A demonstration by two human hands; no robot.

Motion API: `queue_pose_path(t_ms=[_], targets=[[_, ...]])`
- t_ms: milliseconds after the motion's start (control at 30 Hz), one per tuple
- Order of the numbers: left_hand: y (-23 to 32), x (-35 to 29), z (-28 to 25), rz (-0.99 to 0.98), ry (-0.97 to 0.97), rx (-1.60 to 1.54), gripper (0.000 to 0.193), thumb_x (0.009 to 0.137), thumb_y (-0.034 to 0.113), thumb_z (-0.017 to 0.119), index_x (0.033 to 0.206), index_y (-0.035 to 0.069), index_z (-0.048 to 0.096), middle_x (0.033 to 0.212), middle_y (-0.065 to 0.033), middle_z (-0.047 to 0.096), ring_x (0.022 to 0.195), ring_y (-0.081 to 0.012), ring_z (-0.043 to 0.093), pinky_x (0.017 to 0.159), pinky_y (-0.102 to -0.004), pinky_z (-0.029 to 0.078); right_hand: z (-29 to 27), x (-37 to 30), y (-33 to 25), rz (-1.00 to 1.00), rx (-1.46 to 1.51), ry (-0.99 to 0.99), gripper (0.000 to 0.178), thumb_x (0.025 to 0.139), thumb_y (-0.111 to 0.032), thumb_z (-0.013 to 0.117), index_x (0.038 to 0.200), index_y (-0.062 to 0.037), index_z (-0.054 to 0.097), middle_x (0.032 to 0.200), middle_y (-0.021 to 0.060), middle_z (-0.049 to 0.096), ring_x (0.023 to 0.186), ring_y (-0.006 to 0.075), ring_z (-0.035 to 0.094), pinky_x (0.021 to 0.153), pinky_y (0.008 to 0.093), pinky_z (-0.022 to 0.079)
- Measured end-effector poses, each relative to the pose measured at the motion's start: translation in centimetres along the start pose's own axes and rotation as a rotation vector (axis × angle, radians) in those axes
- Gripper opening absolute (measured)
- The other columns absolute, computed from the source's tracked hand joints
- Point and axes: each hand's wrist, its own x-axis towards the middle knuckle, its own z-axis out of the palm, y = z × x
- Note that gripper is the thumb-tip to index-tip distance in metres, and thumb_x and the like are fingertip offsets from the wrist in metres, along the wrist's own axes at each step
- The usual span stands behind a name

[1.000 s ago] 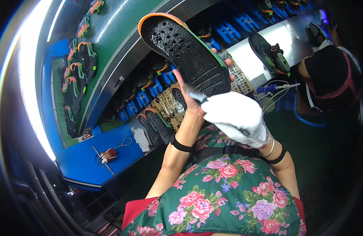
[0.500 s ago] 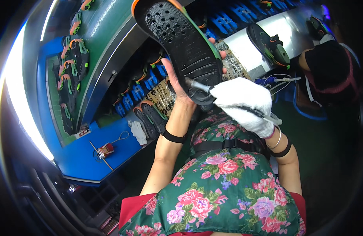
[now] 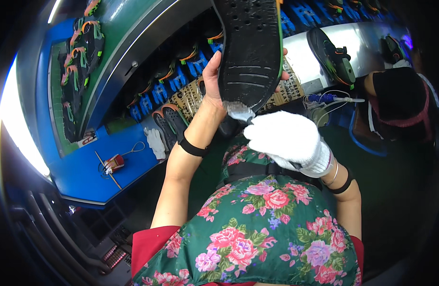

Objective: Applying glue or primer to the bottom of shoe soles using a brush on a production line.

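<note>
A black shoe sole [image 3: 250, 57] with holes and raised ribs is held up in front of me, its top cut off by the upper edge. My bare left hand [image 3: 214, 78] wraps round it from beneath, thumb along one side and fingertips showing past the other. My right hand [image 3: 288, 136], in a white knitted glove, is closed on a brush [image 3: 238, 111]. The pale bristles touch the lower end of the sole. Most of the brush's handle is hidden by the glove.
Two grey soles [image 3: 169, 121] and a white glove [image 3: 155, 143] lie beside a blue table [image 3: 86, 178]. Shoes ride on a green conveyor [image 3: 122, 21] at left. A black shoe [image 3: 330, 57] rests on a metal surface at right, near another person [image 3: 398, 95].
The sole has turned more upright and shifted right and upward, with my left hand round it. The brush has moved from the sole's face to its lower edge.
</note>
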Motion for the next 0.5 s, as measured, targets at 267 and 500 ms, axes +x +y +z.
queue_pose_path(t_ms=[267,500], targets=[[1.0,-1.6,-1.1,-0.112,0.316,0.193,0.103,0.085,0.065,0.063,0.16,0.005,0.026,0.16,-0.0291,0.03,0.133,-0.0499,0.049,0.105,-0.06,0.049,-2.2,0.8,0.7,-0.044,-0.145,0.004,0.031,0.081,-0.003,0.075,0.112,-0.0094,0.076,0.111,0.0088,0.076,0.101,0.0281,0.073,0.088,0.038,0.058],[1.8,-1.9,-0.4,-0.109,0.341,-0.057,0.056,0.09,0.029,0.065,0.133,-0.007,0.06,0.125,-0.0245,0.068,0.11,-0.0343,0.07,0.102,-0.0442,0.055,-1.9,0.1,-0.3,-0.04,0.131,-0.139,0.03,0.08,-0.006,0.077,0.11,-0.0102,0.077,0.108,0.0069,0.077,0.1,0.0255,0.073,0.086,0.0373,0.058]])
